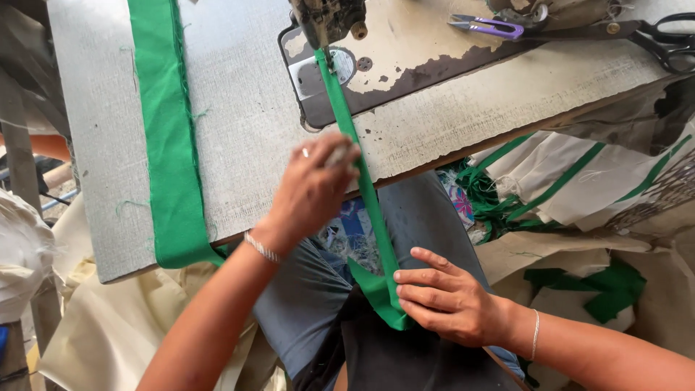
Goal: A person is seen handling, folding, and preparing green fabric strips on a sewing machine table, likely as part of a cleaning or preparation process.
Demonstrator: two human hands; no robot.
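At the front edge of the table [246, 108], a narrow folded green strip [362, 174] is running from under the sewing machine's presser foot [327, 52] down over the table edge and onto my lap. I am seeing it stretched fairly straight, slanting towards the lower right, with its loose end widening into a folded flap by my right hand [445, 300]. My left hand [311, 192] is resting at the table edge with its fingers closed on the strip; the fingertips are blurred, so I cannot tell exactly how they are pinching it. My right hand is lying flat and unclenched on my thigh, fingers pointing left and pressing the strip's lower end against the dark cloth there, not clasping it.

Further out, a wider green fabric band [170, 145] is lying lengthwise along the left part of the table and hanging over the near edge, well apart from the strip. On the worn machine bed at the top, a small purple thread snipper [489, 27] is sitting near a pair of large black scissors [651, 35]. To the right, below the table, a heap of cream pieces with green trim [579, 181] is piling up, with green scraps beside it.
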